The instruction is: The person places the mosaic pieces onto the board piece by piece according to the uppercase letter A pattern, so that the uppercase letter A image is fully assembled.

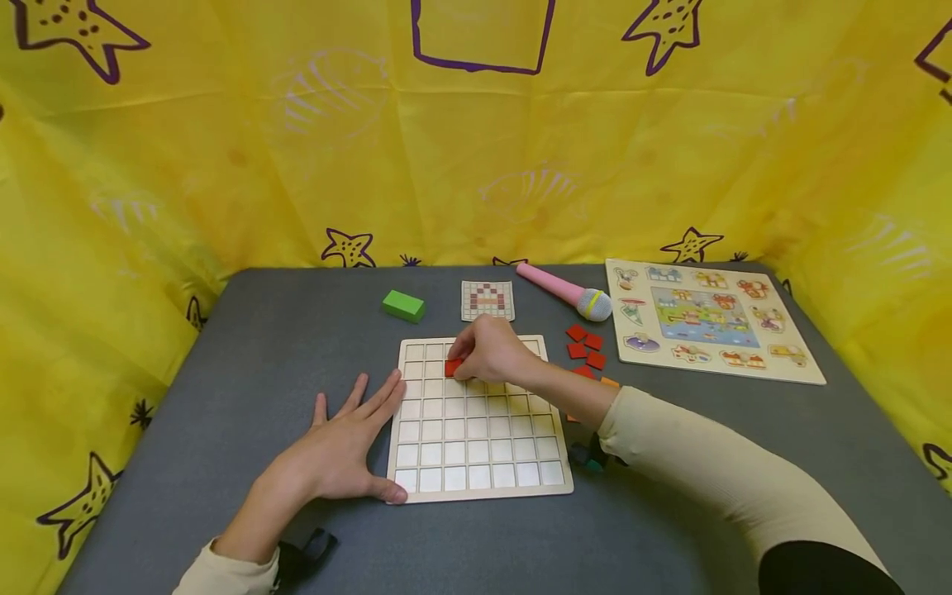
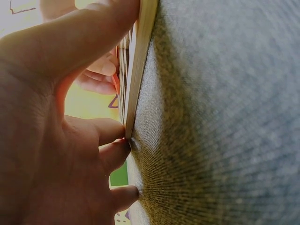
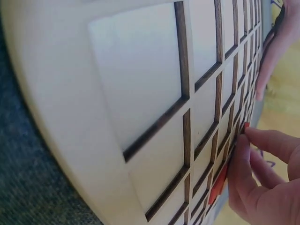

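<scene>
A light wooden grid board (image 1: 483, 497) with square cells lies on the grey table. My right hand (image 1: 497, 351) pinches a small red square tile (image 1: 453, 367) at a cell in the upper rows. In the right wrist view the pinched red tile (image 3: 247, 125) shows at the thumb and fingertip, and more red (image 3: 218, 185) lies in the grid beside the hand; from the head view the hand hides that part. My left hand (image 1: 338, 453) is spread along the board's left edge, thumb at the lower corner and fingertips against the side (image 2: 137, 79).
Loose red tiles (image 1: 577, 351) and some orange ones (image 1: 610, 382) lie right of the board, partly behind the right forearm. Beyond the board are a green block (image 1: 404, 306), a small pattern card (image 1: 487, 289) and a pink toy microphone (image 1: 554, 285). A wooden picture puzzle (image 1: 706, 318) lies at the back right.
</scene>
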Motion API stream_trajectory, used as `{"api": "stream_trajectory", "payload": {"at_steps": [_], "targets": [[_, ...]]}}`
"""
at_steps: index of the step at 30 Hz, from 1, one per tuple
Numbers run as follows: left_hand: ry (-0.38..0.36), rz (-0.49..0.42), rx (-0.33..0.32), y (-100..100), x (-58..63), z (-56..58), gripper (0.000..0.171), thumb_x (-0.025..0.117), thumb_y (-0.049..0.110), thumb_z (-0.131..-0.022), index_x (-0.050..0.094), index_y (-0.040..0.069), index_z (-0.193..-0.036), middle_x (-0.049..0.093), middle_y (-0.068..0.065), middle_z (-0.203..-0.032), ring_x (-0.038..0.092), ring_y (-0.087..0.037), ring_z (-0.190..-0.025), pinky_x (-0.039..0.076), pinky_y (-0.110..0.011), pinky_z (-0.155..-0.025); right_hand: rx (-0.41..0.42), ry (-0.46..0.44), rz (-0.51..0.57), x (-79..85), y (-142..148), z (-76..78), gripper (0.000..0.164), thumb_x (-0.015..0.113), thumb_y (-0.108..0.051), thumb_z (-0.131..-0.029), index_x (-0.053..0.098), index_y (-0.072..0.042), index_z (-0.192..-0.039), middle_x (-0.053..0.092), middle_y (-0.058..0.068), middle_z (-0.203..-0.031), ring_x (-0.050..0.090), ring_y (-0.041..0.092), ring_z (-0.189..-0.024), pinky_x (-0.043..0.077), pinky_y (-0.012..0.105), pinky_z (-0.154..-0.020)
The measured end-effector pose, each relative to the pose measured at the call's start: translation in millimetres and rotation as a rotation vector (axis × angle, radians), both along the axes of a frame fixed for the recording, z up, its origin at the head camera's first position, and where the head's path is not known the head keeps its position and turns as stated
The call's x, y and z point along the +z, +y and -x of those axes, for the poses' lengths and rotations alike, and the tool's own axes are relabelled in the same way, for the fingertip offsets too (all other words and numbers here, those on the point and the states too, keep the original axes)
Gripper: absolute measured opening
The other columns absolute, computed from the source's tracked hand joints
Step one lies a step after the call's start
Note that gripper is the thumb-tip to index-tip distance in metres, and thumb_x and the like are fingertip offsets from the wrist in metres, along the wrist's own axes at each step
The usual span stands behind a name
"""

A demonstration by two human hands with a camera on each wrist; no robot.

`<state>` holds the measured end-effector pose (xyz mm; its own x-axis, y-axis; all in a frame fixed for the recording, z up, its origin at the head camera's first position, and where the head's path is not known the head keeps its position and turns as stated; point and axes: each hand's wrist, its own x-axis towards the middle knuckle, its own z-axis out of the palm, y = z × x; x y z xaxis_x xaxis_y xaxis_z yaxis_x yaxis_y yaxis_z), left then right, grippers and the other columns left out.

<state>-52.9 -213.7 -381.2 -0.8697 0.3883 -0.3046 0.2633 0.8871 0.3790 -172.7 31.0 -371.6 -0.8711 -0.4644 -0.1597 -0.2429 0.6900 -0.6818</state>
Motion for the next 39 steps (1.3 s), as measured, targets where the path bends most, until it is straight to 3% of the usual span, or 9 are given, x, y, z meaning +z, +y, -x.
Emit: {"api": "stream_trajectory", "payload": {"at_steps": [14, 39], "targets": [[-0.003, -0.007, 0.001, 0.6, 1.5, -0.4, 0.141, 0.086, 0.077, -0.061, 0.015, 0.02, -0.169, 0.005, 0.002, -0.177, 0.003, -0.049, -0.16, -0.002, -0.09, -0.105, -0.016, 0.012, 0.001, 0.5, -1.2, 0.4, 0.023, 0.092, -0.007, -0.073, 0.085, -0.013, -0.094, 0.075, -0.004, -0.08, 0.063, 0.014, -0.081, 0.05, 0.024, -0.069], [0.01, -0.007, -0.002, -0.1, 1.0, -1.5, 0.14, 0.085, 0.077, -0.062, 0.017, 0.019, -0.169, 0.007, 0.001, -0.177, 0.005, -0.049, -0.16, 0.0, -0.091, -0.105, -0.005, -0.051, 0.058, 0.3, 6.3, -0.5, 0.026, 0.089, 0.0, -0.073, 0.084, -0.01, -0.097, 0.075, -0.001, -0.082, 0.064, 0.014, -0.078, 0.053, 0.025, -0.067]]}}
